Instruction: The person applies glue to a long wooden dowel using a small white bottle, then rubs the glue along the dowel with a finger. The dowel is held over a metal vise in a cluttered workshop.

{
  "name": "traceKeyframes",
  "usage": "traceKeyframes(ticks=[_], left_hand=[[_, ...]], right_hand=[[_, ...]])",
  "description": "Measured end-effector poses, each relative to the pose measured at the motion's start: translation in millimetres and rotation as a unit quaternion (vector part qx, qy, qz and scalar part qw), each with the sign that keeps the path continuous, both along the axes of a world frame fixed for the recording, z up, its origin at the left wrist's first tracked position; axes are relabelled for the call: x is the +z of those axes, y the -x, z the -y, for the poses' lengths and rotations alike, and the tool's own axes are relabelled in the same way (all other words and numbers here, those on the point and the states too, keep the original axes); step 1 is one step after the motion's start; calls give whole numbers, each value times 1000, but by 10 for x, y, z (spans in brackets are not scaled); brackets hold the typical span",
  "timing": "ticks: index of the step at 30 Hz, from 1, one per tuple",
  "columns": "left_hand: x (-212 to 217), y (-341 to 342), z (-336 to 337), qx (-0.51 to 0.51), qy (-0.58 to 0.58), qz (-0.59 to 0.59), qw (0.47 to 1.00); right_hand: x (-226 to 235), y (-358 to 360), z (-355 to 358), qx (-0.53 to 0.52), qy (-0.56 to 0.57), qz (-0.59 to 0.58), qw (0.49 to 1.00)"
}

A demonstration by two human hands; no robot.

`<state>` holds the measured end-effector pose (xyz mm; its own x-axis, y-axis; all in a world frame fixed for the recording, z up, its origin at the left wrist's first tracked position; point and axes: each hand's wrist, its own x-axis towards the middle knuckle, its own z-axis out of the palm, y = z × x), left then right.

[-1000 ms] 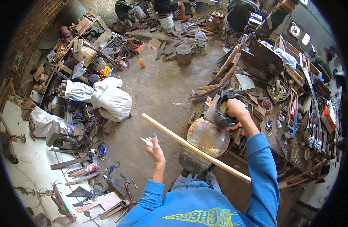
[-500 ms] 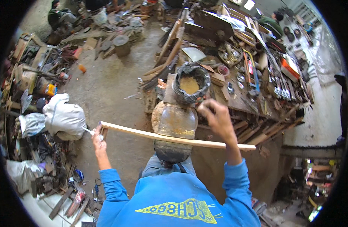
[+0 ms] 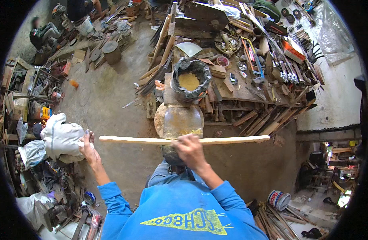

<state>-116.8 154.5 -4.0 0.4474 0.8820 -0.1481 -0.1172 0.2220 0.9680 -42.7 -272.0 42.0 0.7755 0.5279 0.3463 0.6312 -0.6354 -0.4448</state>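
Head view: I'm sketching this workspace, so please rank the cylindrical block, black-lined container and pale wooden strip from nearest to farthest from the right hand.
1. Pale wooden strip: right at the right hand, running crosswise in front of the person.
2. Black-lined container: beyond the strip, roughly straight ahead.
3. Cylindrical block: farthest, ahead and to the left.

Soft, diffuse light, mid-bright; shadows faint. Lower-right opening (image 3: 345, 198) burns out to white. Plastic sheet (image 3: 332, 38) catches pale glare. Right hand (image 3: 190, 152) slightly motion-blurred; wooden strip (image 3: 236, 140) sharper. Fisheye bends outlines near black rim.
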Motion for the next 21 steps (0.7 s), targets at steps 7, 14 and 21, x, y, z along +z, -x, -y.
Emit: traceKeyframes(ticks=[7,14,21], left_hand=[[-36,17,28,-19,-45,-26,998],[-109,-58,168,-20,-28,-54,998],[-7,-203,343,-48,-76,-35,995]], right_hand=[[358,-97,650,-114,-8,-48,992],[265,-106,1034,-107,42,-87,990],[337,-120,978,-65,39,-66,995]])
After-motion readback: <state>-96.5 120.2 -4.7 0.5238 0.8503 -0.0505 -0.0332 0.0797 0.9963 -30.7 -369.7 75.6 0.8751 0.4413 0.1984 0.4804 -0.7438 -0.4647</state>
